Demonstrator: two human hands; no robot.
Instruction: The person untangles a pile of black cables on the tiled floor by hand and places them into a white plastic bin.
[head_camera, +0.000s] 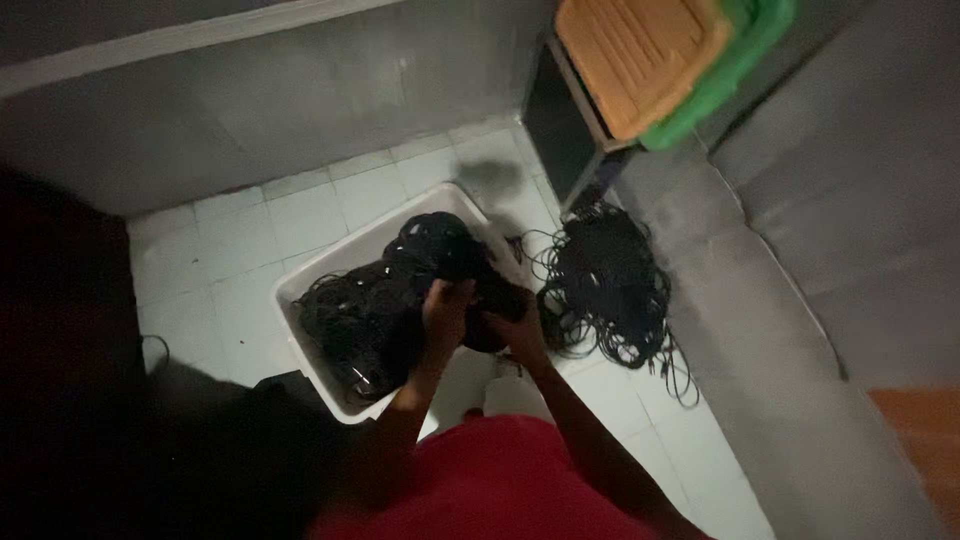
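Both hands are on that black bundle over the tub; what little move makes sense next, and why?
Probably lift the black cable bundle slightly. Left hand and right hand both hold it over the white tub, and strands seem to run into the cables in the tub.

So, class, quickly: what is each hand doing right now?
Left hand: closed on a bundle of black cables.
Right hand: gripping the same bundle.

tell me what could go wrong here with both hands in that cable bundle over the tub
The bundle of black cables gripped by the left hand and right hand might snag on the tangle in the white tub. Loose cables on the floor lie near the person, a possible trip hazard.
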